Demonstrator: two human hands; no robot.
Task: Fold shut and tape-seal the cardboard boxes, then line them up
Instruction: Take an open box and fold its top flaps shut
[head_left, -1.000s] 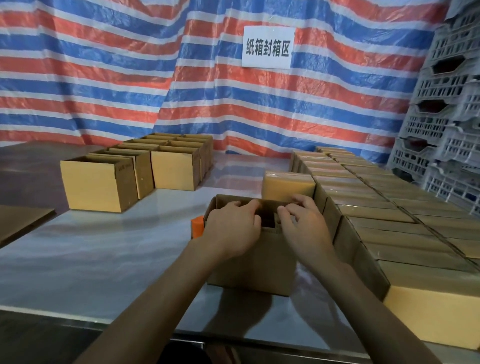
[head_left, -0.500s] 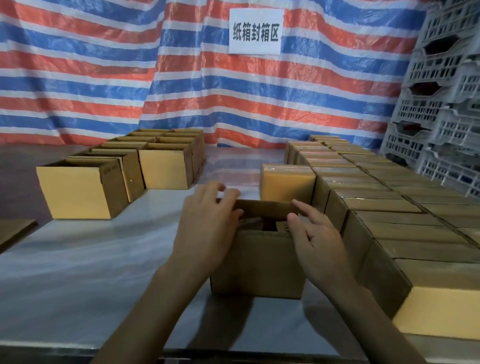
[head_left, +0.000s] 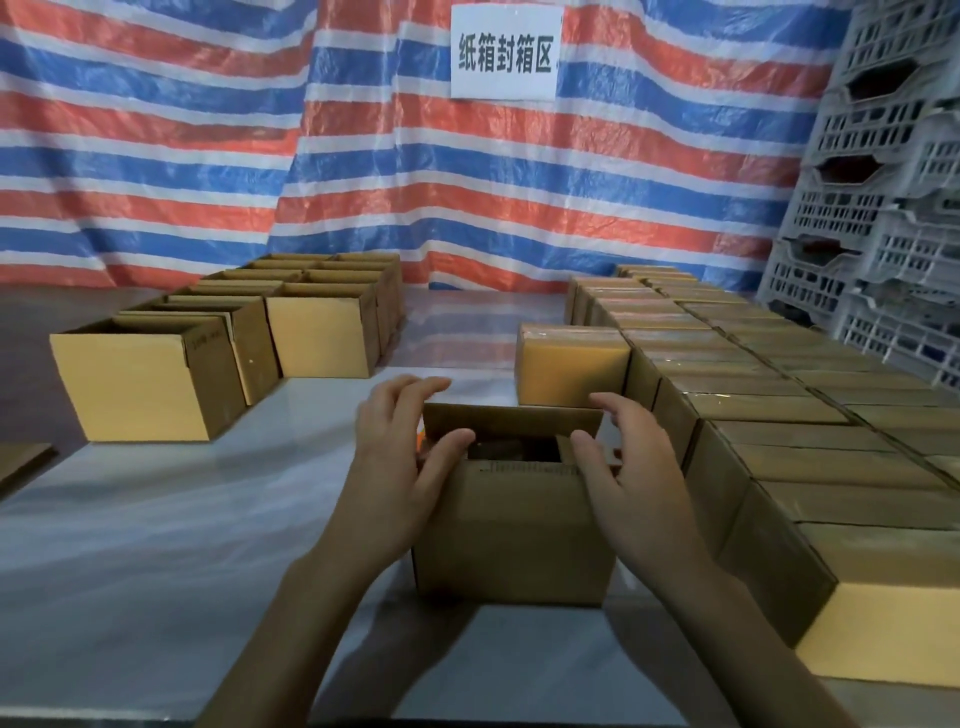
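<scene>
Cardboard box (head_left: 511, 535), the one being worked on, is set upright on the table (head_left: 156, 545) near its front edge, between the person's two forearms. It is held at the top by both hands. The left hand (head_left: 395, 467) is curled over the left end, fingers reaching behind the far flap (head_left: 511, 418) and thumb laid on the near flap (head_left: 519, 470). The right hand (head_left: 634, 478) is wrapped the same way round the right end. The two long flaps are being drawn together, yet a dark gap is left between them, so the folding is judged unfinished. No tape can be seen on this box, so sealing and lining up are yet to be done. Much of the task appears complete: sealed boxes (head_left: 779, 415) are packed edge to edge along the right side in at least two rows. Well over a dozen can be seen, though a firm count is prevented because they run out of view. One further sealed box (head_left: 569, 371) is placed alone just left of those rows and beyond the box in hand — seemingly the start of a new row. Work also remains: open boxes (head_left: 145, 384) are grouped in two rows at the far left of the table. About eight can be made out, the rear ones overlapping too closely to be sure. Counted otherwise: two hands, one box in progress, one white sign (head_left: 506, 49) on the striped tarpaulin (head_left: 208, 156), and a stack of grey crates (head_left: 883, 208) whose number cannot be told.
</scene>
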